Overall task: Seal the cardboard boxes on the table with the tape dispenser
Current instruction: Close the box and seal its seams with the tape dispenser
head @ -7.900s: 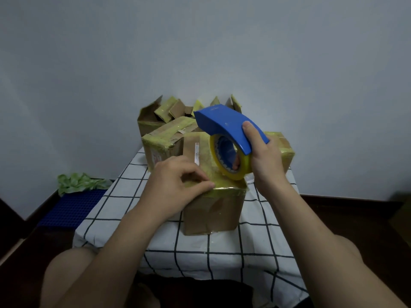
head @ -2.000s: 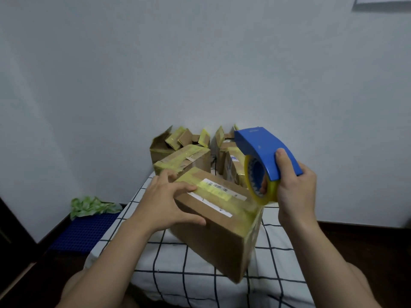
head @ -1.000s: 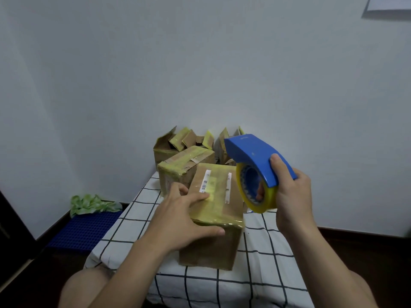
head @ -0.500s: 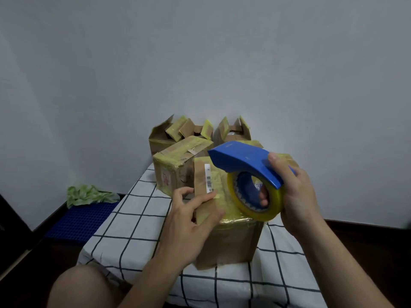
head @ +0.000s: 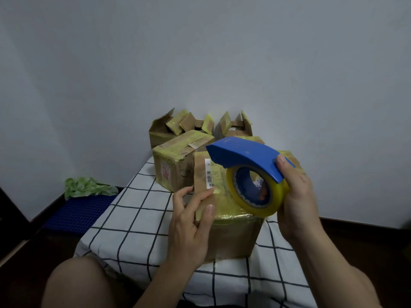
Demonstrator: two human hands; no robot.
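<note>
Grey wall (head: 200, 52); dark floor (head: 355, 236)

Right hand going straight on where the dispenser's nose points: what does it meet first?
Probably the taped box behind-left; the right hand holds the tape dispenser nose aimed that way above the near box. Depth is unclear, so it may pass over.

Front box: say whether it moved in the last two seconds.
Yes. The front box, tipped cornerwise before, now stands flat on the checked cloth, beside the taped box.
</note>
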